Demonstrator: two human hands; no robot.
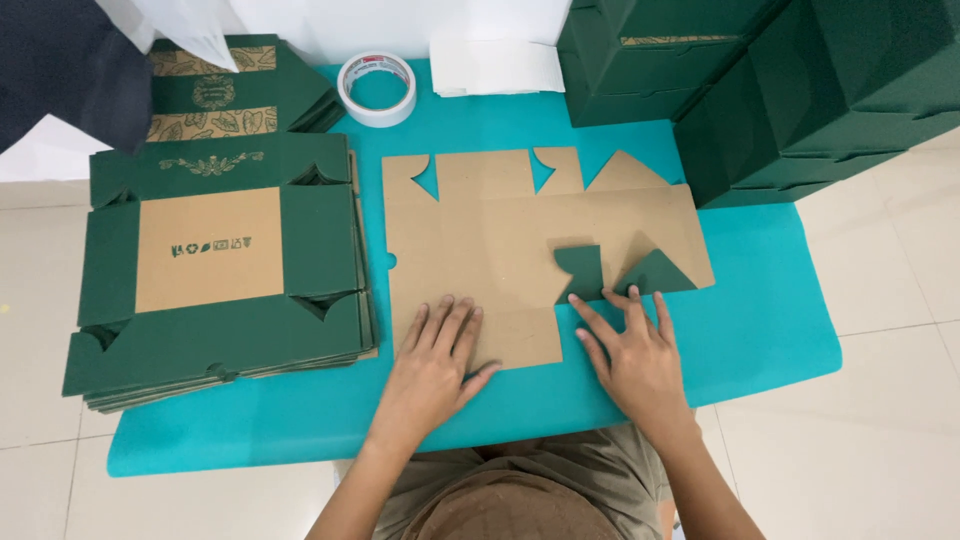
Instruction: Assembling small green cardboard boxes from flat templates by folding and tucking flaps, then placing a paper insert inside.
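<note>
Pressing flat, fingers spread: left hand and right hand, apart, gripping nothing, on near edge of flat brown cardboard blank, right fingertips folding green flap. Lying on teal mat. Beside, left: stack of green flat boxes. Farther: tape roll, assembled green boxes.

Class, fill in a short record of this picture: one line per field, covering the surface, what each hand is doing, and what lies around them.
Surface: teal mat on a tiled floor
Left hand: flat, palm down on the brown flat box blank
Right hand: fingertips at the blank's folded green flap
Left of blank: stack of flat green blanks
Top of mat: tape roll
Top right: assembled green boxes
</note>
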